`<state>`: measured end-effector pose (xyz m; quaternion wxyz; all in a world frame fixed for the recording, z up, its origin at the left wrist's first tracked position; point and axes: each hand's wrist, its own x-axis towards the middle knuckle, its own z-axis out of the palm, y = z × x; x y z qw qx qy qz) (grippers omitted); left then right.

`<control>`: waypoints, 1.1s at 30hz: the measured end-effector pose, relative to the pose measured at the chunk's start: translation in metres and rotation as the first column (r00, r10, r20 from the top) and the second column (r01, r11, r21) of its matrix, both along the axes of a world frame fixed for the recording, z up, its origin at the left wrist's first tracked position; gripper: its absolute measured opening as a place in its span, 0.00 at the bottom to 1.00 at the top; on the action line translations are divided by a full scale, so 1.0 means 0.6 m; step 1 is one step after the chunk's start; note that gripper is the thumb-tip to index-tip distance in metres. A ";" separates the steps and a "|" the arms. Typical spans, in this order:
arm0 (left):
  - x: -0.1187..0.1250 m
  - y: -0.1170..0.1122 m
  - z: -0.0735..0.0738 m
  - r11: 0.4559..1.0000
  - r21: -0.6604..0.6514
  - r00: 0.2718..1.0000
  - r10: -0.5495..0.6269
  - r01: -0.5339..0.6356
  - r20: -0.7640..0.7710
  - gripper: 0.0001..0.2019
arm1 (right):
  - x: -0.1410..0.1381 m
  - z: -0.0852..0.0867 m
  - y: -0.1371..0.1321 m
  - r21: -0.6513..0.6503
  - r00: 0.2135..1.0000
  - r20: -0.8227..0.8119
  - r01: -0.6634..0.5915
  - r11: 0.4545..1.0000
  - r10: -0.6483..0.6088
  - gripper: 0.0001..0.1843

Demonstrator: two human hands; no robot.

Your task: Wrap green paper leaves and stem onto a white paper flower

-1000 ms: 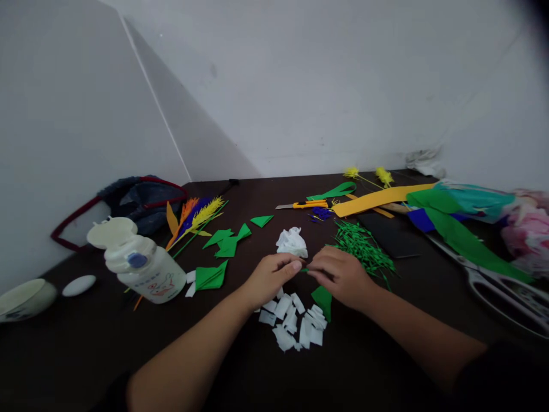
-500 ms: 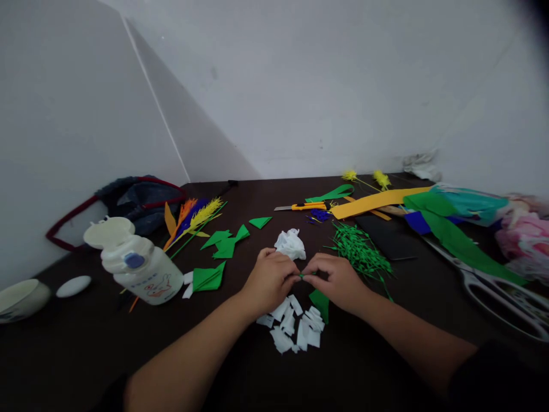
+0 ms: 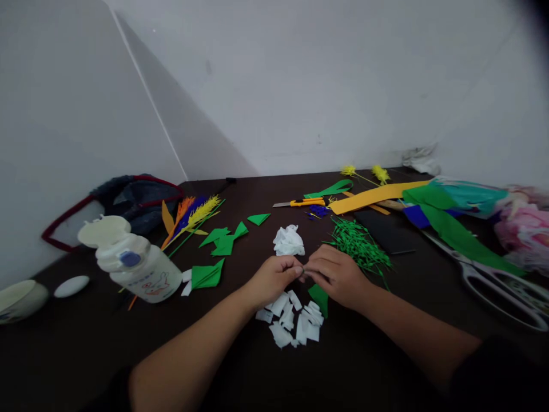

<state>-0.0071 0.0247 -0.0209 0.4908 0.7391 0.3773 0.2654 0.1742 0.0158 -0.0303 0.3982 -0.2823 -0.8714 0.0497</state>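
Dark brown tabletop (image 3: 240, 200) against plain white walls, craft mess everywhere. Nearest the camera sit the small white paper pieces (image 3: 290, 323), a loose heap right under the wrists with a green paper scrap (image 3: 319, 297) touching its edge. Just above that, the left hand (image 3: 270, 280) and right hand (image 3: 337, 274) meet fingertip to fingertip, both pinched narrow on a thin green sliver (image 3: 303, 269) that's barely visible between them. Honestly that's the risky bit: something that tiny can slip out or tear if the pinch twists, and if it drops it vanishes into the clutter. A forearm drag would scatter the white heap too.

Past the hands there's a crumpled white tissue (image 3: 289, 240) and a pile of green paper shreds (image 3: 360, 246). The glue bottle (image 3: 132, 266) lies tilted off to the left, so an elbow bump could roll it. Farther back, the yellow utility knife (image 3: 302, 202) shows its blade out, and big scissors (image 3: 501, 283) sit well to the right.
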 end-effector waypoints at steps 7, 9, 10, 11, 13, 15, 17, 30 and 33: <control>0.004 -0.013 0.003 0.834 0.540 0.917 0.299 -0.117 -0.263 0.01 | -0.011 0.002 -0.003 -0.406 0.968 -0.159 0.114 0.907 -0.193 0.03; 0.004 -0.017 0.003 0.779 0.615 0.893 0.356 -0.121 -0.275 0.01 | -0.014 0.003 -0.004 -0.457 0.959 -0.163 0.134 0.880 -0.230 0.04; 0.004 -0.018 0.004 0.777 0.618 0.888 0.364 -0.123 -0.280 0.03 | -0.014 0.002 -0.004 -0.447 0.959 -0.162 0.138 0.884 -0.232 0.04; 0.004 -0.018 0.004 0.792 0.599 0.889 0.355 -0.121 -0.289 0.05 | -0.014 0.001 -0.004 -0.419 0.962 -0.161 0.138 0.897 -0.222 0.04; 0.003 -0.017 0.005 0.848 0.520 0.903 0.297 -0.100 -0.310 0.08 | -0.012 -0.002 -0.004 -0.325 0.971 -0.158 0.121 0.938 -0.180 0.05; 0.002 -0.014 0.007 0.898 0.434 0.920 0.224 -0.068 -0.321 0.09 | -0.010 -0.005 -0.004 -0.224 0.981 -0.143 0.098 0.970 -0.132 0.05; 0.003 -0.012 0.008 0.919 0.389 0.926 0.199 -0.063 -0.321 0.08 | -0.008 -0.007 -0.004 -0.151 0.989 -0.113 0.081 0.985 -0.099 0.05; 0.007 -0.020 0.004 0.860 0.483 0.884 0.347 -0.166 -0.314 0.08 | -0.017 -0.012 -0.007 -0.220 0.978 -0.169 0.085 0.972 -0.124 0.04; 0.003 -0.021 0.011 0.896 0.433 0.899 0.267 -0.099 -0.346 0.13 | -0.015 -0.012 -0.008 -0.161 0.983 -0.151 0.081 0.984 -0.105 0.05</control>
